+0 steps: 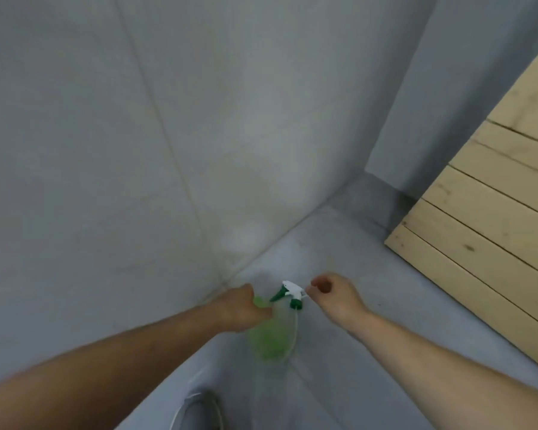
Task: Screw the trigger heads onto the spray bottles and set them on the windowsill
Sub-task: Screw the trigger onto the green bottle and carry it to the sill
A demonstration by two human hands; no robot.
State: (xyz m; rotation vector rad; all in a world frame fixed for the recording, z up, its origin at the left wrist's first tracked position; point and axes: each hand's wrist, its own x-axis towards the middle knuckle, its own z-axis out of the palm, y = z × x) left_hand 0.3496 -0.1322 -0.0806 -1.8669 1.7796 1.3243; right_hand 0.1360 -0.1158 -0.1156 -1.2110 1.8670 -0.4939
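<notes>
A translucent green spray bottle (pixel 269 338) hangs low in the middle of the head view, blurred by motion. My left hand (pixel 244 308) grips it by the neck. Just to the right of the bottle's mouth is a white and green trigger head (pixel 292 293), its clear dip tube trailing down beside the bottle. My right hand (pixel 333 297) pinches the rear end of this trigger head with curled fingers. The head is off the bottle, beside the neck.
A grey wall (pixel 137 150) fills the left and upper view and meets the grey floor (pixel 370 305) just behind my hands. Pale wooden planks (pixel 494 212) lean at the right. A grey shoe (pixel 199 411) shows at the bottom.
</notes>
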